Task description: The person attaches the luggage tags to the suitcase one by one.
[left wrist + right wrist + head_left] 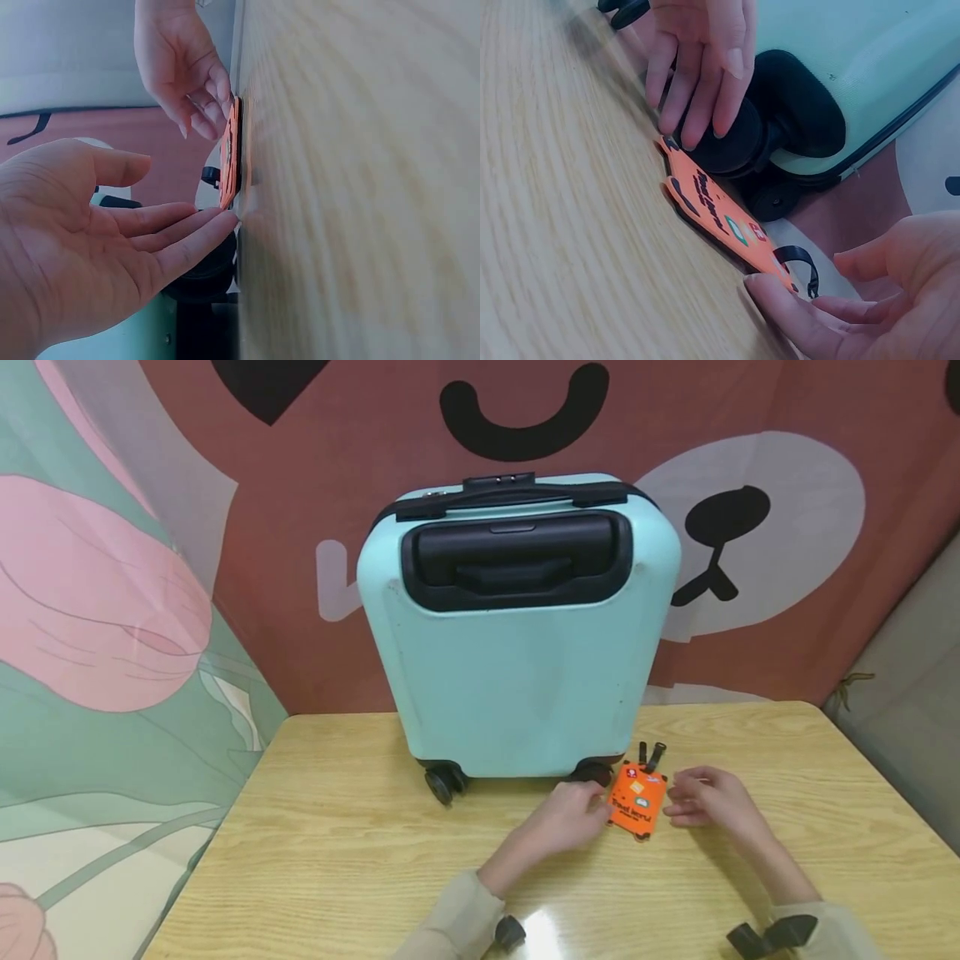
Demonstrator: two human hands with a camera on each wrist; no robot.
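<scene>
Between hands: orange luggage tag, lettering unreadable.

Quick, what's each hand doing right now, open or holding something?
Left hand: open, straight fingertips touching the orange luggage tag.
Right hand: open, fingertips at the tag's other edge, gripping nothing.

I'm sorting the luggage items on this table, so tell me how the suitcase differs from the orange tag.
The suitcase is pale mint green with black trim; the tag is bright orange with dark lettering. The suitcase stands upright on its wheels, while the tag lies flat on the table. The suitcase is far larger. No hand touches the suitcase, whereas the left hand and right hand have fingertips at the tag's edges. Both sit on the same wooden table.
</scene>
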